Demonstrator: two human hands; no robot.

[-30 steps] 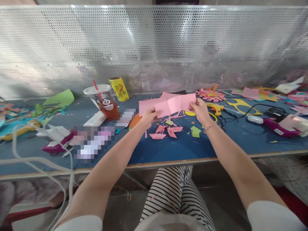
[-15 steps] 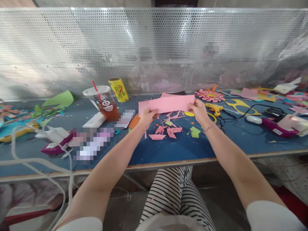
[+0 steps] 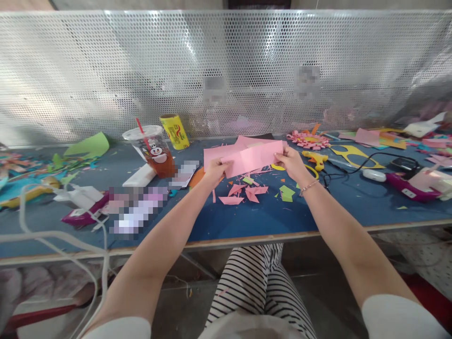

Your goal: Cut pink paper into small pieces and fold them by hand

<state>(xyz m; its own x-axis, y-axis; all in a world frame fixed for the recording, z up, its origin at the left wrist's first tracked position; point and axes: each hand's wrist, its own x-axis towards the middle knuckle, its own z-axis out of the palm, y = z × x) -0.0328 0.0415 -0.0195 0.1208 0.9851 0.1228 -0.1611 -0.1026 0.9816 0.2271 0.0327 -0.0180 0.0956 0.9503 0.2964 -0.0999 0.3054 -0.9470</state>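
A long pink paper strip (image 3: 252,159) is stretched between my two hands above the blue table. My left hand (image 3: 216,170) pinches its left end, and my right hand (image 3: 290,161) pinches the right end. A faint crease shows near the strip's middle. Behind it lies another pink sheet (image 3: 212,154), partly covered. Pink paper scraps (image 3: 231,200) and a green scrap (image 3: 286,193) lie on the table below the strip. Just past my right hand is a yellow glue gun (image 3: 317,160).
On the left stand a plastic cup with a straw (image 3: 158,155) and a yellow paper cup (image 3: 175,132). A pink paper flower (image 3: 308,140) lies at the back right, near black cables. Purple devices (image 3: 411,187) sit at both sides. A perforated metal panel (image 3: 158,70) closes off the back.
The pink strip has tilted, its left end now lower and nearer to me. A crease now shows across it. Both hands keep their grip.
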